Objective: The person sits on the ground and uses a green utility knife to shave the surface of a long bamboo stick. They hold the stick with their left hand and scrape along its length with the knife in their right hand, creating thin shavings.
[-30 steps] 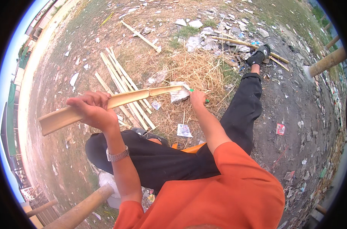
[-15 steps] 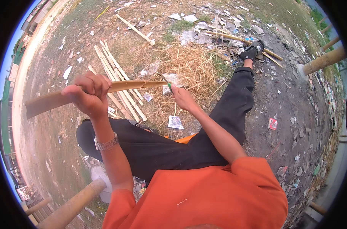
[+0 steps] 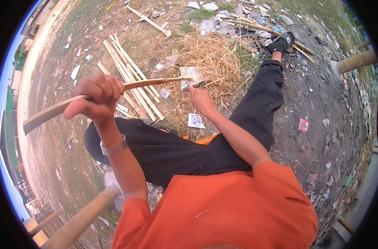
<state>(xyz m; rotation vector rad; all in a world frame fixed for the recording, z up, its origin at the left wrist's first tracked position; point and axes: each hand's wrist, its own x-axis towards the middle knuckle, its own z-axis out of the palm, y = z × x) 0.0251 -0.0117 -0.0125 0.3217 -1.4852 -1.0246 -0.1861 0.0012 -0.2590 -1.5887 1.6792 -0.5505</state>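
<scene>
To the left of the left hand [image 3: 96, 97], open ground lies beneath the wide end of the bamboo strip [image 3: 52, 111], which is gripped in that hand. Past loose strips [image 3: 123, 68] between the hands, its thin end is held just beside the right hand [image 3: 201, 100], curled around a green tool [image 3: 188, 85], mostly hidden. Trimming seems under way, so a steady hold is called for, with rightward room bounded by the leg [image 3: 255, 120] beside the right hand

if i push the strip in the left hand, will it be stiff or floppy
Probably fairly stiff: the strip juts out both sides of the left hand without folding. It's likely light, since a one-handed grip holds it. Its thin far end, near the right hand, may flex more.
</scene>
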